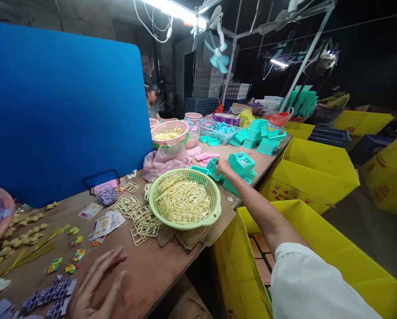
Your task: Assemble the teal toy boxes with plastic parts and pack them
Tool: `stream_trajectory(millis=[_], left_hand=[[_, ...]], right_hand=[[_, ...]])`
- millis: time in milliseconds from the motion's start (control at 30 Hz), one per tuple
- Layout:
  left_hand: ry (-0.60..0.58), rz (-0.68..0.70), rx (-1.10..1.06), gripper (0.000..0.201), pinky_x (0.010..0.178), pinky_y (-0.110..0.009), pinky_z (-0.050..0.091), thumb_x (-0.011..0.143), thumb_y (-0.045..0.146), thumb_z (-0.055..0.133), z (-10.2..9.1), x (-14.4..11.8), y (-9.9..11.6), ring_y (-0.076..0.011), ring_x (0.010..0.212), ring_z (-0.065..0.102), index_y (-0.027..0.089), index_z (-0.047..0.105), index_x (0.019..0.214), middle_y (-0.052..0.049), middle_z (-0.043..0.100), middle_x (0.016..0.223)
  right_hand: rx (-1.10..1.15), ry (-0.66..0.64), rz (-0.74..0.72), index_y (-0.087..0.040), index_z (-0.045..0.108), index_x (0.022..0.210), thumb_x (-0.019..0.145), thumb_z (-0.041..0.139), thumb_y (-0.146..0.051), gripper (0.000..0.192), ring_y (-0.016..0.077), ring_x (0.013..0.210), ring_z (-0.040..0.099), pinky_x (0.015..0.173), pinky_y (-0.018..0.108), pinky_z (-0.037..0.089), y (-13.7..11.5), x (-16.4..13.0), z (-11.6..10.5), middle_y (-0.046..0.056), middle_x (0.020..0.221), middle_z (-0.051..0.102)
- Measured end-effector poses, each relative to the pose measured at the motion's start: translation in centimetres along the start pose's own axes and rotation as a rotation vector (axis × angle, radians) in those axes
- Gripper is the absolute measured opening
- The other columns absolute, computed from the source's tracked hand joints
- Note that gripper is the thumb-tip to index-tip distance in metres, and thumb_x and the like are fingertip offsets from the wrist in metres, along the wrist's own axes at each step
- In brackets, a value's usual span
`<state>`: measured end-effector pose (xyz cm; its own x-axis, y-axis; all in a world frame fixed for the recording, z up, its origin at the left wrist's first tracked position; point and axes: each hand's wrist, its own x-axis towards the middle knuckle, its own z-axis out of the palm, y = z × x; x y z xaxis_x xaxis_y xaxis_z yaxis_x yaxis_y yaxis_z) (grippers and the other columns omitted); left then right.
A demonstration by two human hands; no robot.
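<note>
My right hand (pixel 223 167) reaches far across the table, its fingers curled at the edge of a small teal plastic box (pixel 213 171). More teal boxes (pixel 241 163) are stacked just to its right. Low at the left, my left hand (pixel 97 285) hovers over the tabletop with fingers apart and nothing in it. Near it lie purple plastic pieces (pixel 54 292), small bright-coloured pieces (pixel 75 261) and printed cards (pixel 102 227). Between my hands stands a light green basket (pixel 217 215) heaped with cream plastic frames (pixel 185 199); more such frames (pixel 145 221) lie loose beside it.
A tall blue panel (pixel 65 110) rises at the left. A pink basket (pixel 181 133), a lilac plastic bag (pixel 161 164) and pink pieces (pixel 207 157) sit beyond the green basket. Yellow bins (pixel 230 266) line the table's right edge. Two other people are farther back.
</note>
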<state>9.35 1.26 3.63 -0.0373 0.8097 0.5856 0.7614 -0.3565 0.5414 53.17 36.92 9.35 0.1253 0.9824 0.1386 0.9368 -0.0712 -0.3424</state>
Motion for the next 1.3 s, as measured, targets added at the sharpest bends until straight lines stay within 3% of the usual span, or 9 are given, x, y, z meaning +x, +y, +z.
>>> stream_trajectory(millis=[167, 333, 467, 567, 633, 700, 967, 1167, 1300], left_hand=[[0.082, -0.102, -0.1, 0.032, 0.089, -0.028, 0.07, 0.098, 0.049, 0.067, 0.2, -0.5, -1.0, -0.0238, 0.105, 0.083, 0.028, 0.077, 0.12, -0.005, 0.083, 0.119], [0.043, -0.194, -0.187, 0.03, 0.095, -0.031, 0.068, 0.101, 0.04, 0.066, 0.0, -0.9, 0.9, -0.0223, 0.107, 0.081, 0.026, 0.074, 0.126, -0.007, 0.079, 0.121], [-0.01, -0.176, -0.234, 0.076, 0.128, -0.049, 0.047, 0.091, 0.043, 0.081, -1.5, -1.5, 2.3, -0.0326, 0.153, 0.053, 0.027, 0.05, 0.159, -0.016, 0.054, 0.162], [-0.123, -0.146, -0.234, 0.113, 0.135, -0.056, 0.033, 0.079, 0.049, 0.094, -3.0, -2.7, 2.0, -0.0369, 0.163, 0.038, 0.03, 0.029, 0.17, -0.019, 0.043, 0.171], [-0.17, -0.18, -0.25, 0.118, 0.133, -0.054, 0.037, 0.076, 0.051, 0.095, -3.7, -4.3, 1.2, -0.0368, 0.16, 0.042, 0.03, 0.027, 0.171, -0.019, 0.045, 0.169], [-0.138, -0.248, -0.257, 0.112, 0.129, -0.053, 0.043, 0.076, 0.05, 0.095, -3.9, -6.4, 0.3, -0.0365, 0.155, 0.049, 0.029, 0.034, 0.168, -0.018, 0.05, 0.165], [0.023, -0.416, -0.289, 0.097, 0.126, -0.053, 0.047, 0.081, 0.046, 0.093, -2.0, -10.7, -3.2, -0.0367, 0.152, 0.053, 0.027, 0.044, 0.163, -0.018, 0.054, 0.16], [-0.002, -0.321, -0.22, 0.113, 0.131, -0.056, 0.041, 0.086, 0.048, 0.087, -2.2, -10.9, -3.6, -0.0379, 0.165, 0.034, 0.034, 0.018, 0.173, -0.019, 0.032, 0.176], [0.164, -0.25, -0.078, 0.09, 0.119, -0.051, 0.055, 0.095, 0.047, 0.079, -3.8, -13.1, -2.6, -0.035, 0.147, 0.057, 0.031, 0.031, 0.17, -0.019, 0.052, 0.159]], right_hand=[[0.213, 0.163, -0.006, -0.014, 0.07, 0.119, 0.105, 0.068, -0.039, 0.029, 0.021, 0.102, 0.071, 0.089, 0.039, 0.063, -0.6, 0.3, -3.6, 0.008, 0.115, 0.073], [0.492, 0.163, -0.296, -0.019, 0.068, 0.093, 0.099, 0.061, -0.04, 0.022, 0.0225, 0.089, 0.066, 0.08, 0.036, 0.056, -5.0, -4.3, -6.6, 0.006, 0.089, 0.072], [0.713, -0.298, -0.644, -0.022, 0.071, 0.092, 0.087, 0.078, -0.043, 0.023, 0.0221, 0.087, 0.065, 0.079, 0.036, 0.056, -13.0, -11.5, -3.6, 0.004, 0.091, 0.072], [0.732, -0.942, -0.811, -0.019, 0.073, 0.094, 0.086, 0.079, -0.042, 0.026, 0.0195, 0.083, 0.065, 0.076, 0.032, 0.054, -19.9, -18.9, 1.4, 0.002, 0.087, 0.072], [0.685, -1.278, -0.892, -0.017, 0.07, 0.091, 0.089, 0.071, -0.045, 0.027, 0.017, 0.076, 0.063, 0.071, 0.029, 0.052, -23.6, -23.3, 5.0, 0.002, 0.081, 0.07], [0.618, -1.371, -0.978, -0.017, 0.069, 0.088, 0.091, 0.066, -0.046, 0.03, 0.0159, 0.072, 0.062, 0.068, 0.028, 0.052, -26.4, -26.0, 8.2, 0.002, 0.078, 0.068], [0.522, -0.92, -1.145, -0.014, 0.075, 0.102, 0.095, 0.061, -0.022, 0.018, 0.0189, 0.086, 0.066, 0.078, 0.029, 0.05, -36.8, -26.4, 15.6, 0.01, 0.097, 0.077], [0.468, -0.834, -1.323, -0.013, 0.077, 0.094, 0.089, 0.065, -0.008, 0.014, 0.0178, 0.083, 0.067, 0.078, 0.027, 0.05, -44.9, -29.3, 19.5, 0.01, 0.096, 0.076], [0.448, -0.787, -1.425, -0.014, 0.079, 0.097, 0.09, 0.059, -0.004, 0.023, 0.0189, 0.09, 0.069, 0.082, 0.027, 0.051, -47.3, -29.9, 21.5, 0.01, 0.1, 0.076]])
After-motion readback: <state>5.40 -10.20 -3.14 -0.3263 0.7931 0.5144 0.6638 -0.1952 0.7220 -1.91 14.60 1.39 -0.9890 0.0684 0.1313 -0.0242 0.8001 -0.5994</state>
